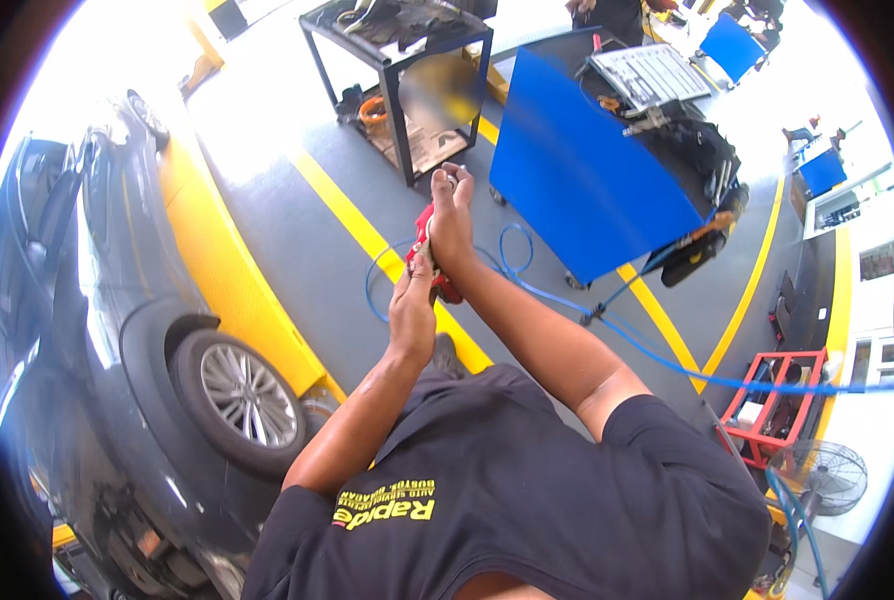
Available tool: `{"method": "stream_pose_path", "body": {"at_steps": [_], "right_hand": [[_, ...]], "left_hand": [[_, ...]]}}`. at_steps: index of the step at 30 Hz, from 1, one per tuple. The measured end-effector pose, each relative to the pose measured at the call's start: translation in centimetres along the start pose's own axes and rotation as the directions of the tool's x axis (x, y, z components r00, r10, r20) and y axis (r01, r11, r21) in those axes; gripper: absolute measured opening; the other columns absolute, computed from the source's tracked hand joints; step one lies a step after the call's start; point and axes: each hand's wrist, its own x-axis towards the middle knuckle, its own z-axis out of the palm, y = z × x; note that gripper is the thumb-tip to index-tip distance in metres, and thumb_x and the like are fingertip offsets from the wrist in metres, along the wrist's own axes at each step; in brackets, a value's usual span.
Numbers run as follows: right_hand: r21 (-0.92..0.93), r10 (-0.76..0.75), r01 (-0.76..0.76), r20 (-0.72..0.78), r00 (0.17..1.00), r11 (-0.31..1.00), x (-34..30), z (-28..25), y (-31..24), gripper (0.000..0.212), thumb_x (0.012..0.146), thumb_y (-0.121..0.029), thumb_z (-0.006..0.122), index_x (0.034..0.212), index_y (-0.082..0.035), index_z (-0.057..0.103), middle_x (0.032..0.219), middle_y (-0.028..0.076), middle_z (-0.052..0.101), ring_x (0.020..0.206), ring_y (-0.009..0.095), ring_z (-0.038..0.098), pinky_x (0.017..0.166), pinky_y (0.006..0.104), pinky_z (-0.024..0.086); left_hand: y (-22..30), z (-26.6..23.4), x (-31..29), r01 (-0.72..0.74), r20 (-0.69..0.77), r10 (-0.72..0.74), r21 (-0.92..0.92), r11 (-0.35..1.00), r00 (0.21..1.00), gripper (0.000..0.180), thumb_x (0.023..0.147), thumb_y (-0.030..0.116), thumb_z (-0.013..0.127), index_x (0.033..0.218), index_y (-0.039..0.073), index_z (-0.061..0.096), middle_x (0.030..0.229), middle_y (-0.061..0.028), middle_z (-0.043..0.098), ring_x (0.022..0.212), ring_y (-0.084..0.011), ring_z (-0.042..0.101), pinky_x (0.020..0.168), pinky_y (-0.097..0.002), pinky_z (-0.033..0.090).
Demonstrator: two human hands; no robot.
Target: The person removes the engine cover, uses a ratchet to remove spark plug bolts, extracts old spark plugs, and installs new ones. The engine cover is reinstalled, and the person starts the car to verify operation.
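Note:
My right hand (452,225) reaches forward over the floor with its fingers curled. Just nearer to me, my left hand (414,312) presses up close against it. Between and beneath the two hands shows a red object (447,290) with a paler part, mostly covered by my palms and fingers, so its kind is unclear. Both hands appear closed on it. A small light-coloured bit is visible at the right fingertips, too small to name. Behind the hands a thin blue hose (517,268) loops across the floor.
A dark car (117,300) stands along the left beside a yellow ramp (227,270). Ahead are a black metal cart (397,110) and a blue tool cabinet (587,160). The hose runs right, toward a red frame (775,400) and a fan (827,475). Other people work farther back.

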Motion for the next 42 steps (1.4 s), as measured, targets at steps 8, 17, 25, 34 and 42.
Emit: {"method": "stream_pose_path", "body": {"at_steps": [8, 17, 25, 34, 42], "right_hand": [[-0.718, -0.387, 0.338, 0.103, 0.916, 0.608, 31.0, -4.4, 1.2, 0.041, 0.096, -0.006, 0.054, 0.134, 0.009, 0.05, 0.125, 0.03, 0.06, 0.118, 0.045, 0.058, 0.105, 0.0483, 0.045], [-0.793, 0.125, 0.609, 0.608, 0.784, 0.036, 59.0, -6.0, 6.3, 0.045, 0.089, -0.012, 0.061, 0.128, 0.011, 0.057, 0.108, 0.031, 0.07, 0.099, 0.04, 0.07, 0.087, 0.0477, 0.055], [-0.834, 0.093, 0.547, 0.541, 0.836, -0.073, 64.8, -9.5, 11.5, 0.042, 0.09, -0.012, 0.06, 0.125, 0.01, 0.062, 0.103, 0.028, 0.072, 0.094, 0.037, 0.071, 0.085, 0.0438, 0.056], [-0.468, -0.175, 0.797, 0.81, 0.56, 0.382, 46.3, -1.7, 7.2, 0.039, 0.09, -0.011, 0.058, 0.122, 0.008, 0.068, 0.097, 0.025, 0.074, 0.088, 0.034, 0.072, 0.082, 0.0395, 0.056], [-0.15, 0.237, 0.538, 0.967, -0.096, 0.829, -3.4, 13.8, 10.0, 0.03, 0.093, -0.011, 0.065, 0.123, -0.005, 0.071, 0.095, 0.017, 0.074, 0.083, 0.023, 0.072, 0.076, 0.0366, 0.056]], "left_hand": [[7.7, -0.6, 12.2, 0.23, 0.167, -0.189, -0.277, 0.933, 0.968, 0.062, 0.11, 0.048, 0.042, 0.153, 0.004, 0.043, 0.145, -0.0155, 0.057, 0.13, -0.0296, 0.059, 0.112, -0.0473, 0.047], [6.9, -6.7, 16.0, -0.086, -0.479, -0.176, -0.476, 0.875, 0.86, 0.04, 0.11, 0.036, 0.05, 0.132, 0.007, 0.065, 0.12, -0.009, 0.074, 0.105, -0.0192, 0.072, 0.096, -0.0407, 0.058], [4.9, -4.4, 10.6, -0.195, -0.516, -0.15, -0.554, 0.809, 0.843, 0.045, 0.109, 0.039, 0.05, 0.134, 0.004, 0.064, 0.124, -0.0113, 0.074, 0.11, -0.0216, 0.073, 0.101, -0.041, 0.056], [2.5, -6.6, -3.2, -0.373, -0.602, -0.048, -0.553, 0.745, 0.797, 0.046, 0.106, 0.035, 0.057, 0.138, 0.002, 0.059, 0.13, -0.0133, 0.07, 0.12, -0.0252, 0.069, 0.107, -0.0448, 0.053], [-2.0, -9.4, -29.5, -0.647, -0.878, 0.046, -0.315, 0.695, 0.477, 0.047, 0.103, 0.03, 0.063, 0.14, 0.002, 0.057, 0.13, -0.0144, 0.07, 0.117, -0.0255, 0.07, 0.103, -0.0424, 0.057]]}}
